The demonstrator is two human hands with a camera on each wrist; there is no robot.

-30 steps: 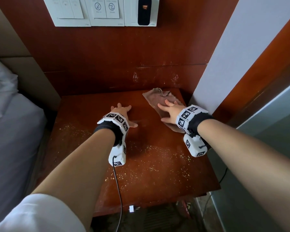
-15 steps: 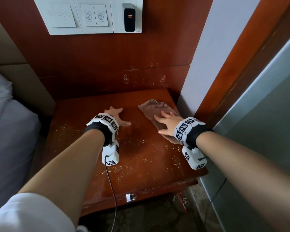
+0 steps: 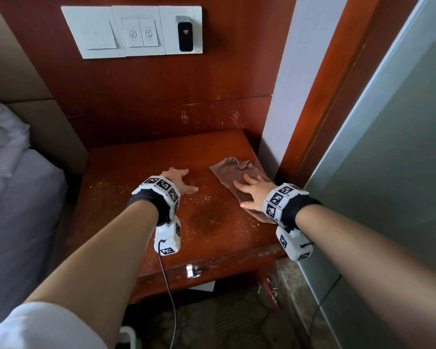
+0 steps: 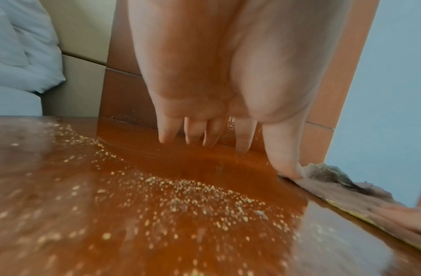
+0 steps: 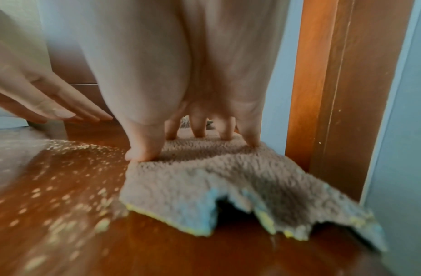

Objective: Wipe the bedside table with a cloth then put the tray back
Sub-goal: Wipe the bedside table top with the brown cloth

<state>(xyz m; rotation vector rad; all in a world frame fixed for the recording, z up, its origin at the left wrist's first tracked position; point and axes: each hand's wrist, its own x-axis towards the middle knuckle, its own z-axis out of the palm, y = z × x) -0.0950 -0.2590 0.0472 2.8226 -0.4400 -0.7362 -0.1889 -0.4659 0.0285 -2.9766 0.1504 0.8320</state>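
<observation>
A brown fluffy cloth lies flat along the right side of the wooden bedside table. My right hand presses on it with straight, spread fingers. My left hand rests flat on the bare wood to the left of the cloth, fingers straight. Yellowish crumbs are scattered over the middle and front of the tabletop. No tray is in view.
A bed with white linen stands to the left of the table. A white switch panel hangs on the wooden wall behind. A white wall strip and a grey glass panel close off the right side.
My right hand has pulled the cloth toward the front edge along the table's right side. The left hand has stayed flat on the wood. The head view has tilted back and up.
</observation>
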